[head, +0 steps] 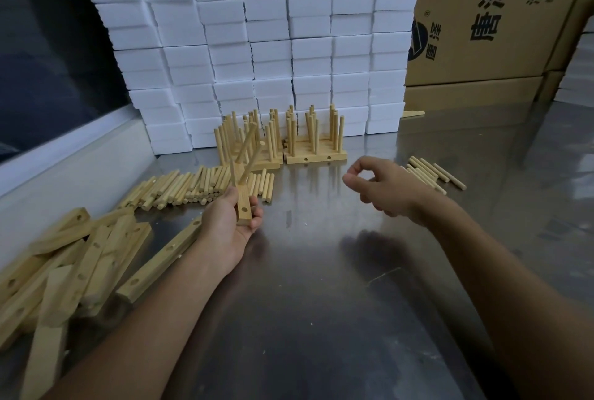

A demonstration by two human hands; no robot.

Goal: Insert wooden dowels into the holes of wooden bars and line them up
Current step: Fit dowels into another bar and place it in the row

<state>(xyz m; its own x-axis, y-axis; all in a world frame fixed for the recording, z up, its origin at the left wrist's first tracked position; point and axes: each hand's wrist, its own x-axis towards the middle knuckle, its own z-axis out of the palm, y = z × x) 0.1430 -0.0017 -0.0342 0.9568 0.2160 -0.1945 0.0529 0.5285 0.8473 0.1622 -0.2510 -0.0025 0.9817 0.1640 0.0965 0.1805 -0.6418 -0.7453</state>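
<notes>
Table (321,271): a reflective metal surface that filled the lower frame and carried everything else.
White blocks (257,45): foam-like bricks were stacked in a tall wall along the far edge of the table.
Cardboard boxes (488,23): brown cartons with dark print stood at the far right, beside the white wall.
Loose bars (80,258): a jumbled heap of drilled wooden bars lay at the left edge of the table, some crossing over others.
Finished rows (283,142): bars already fitted with upright dowels stood side by side in front of the white blocks, in two groups that nearly touched.
Dowel pile (199,185): many loose dowels lay roughly parallel between the loose bars and the finished rows.
Small dowel group (430,173): a few dowels lay on the table to the right, just beyond the right hand.
Left hand (229,222): its grip was curled round the near end of the held bar, palm up, above the table.
Held bar (241,197): it pointed away from the person, with two dowels standing tilted from its far part and an open hole near the fingers.
Right hand (382,185): it hovered above the table, its grip loosely curled with thumb and forefinger forming a ring, holding nothing.
</notes>
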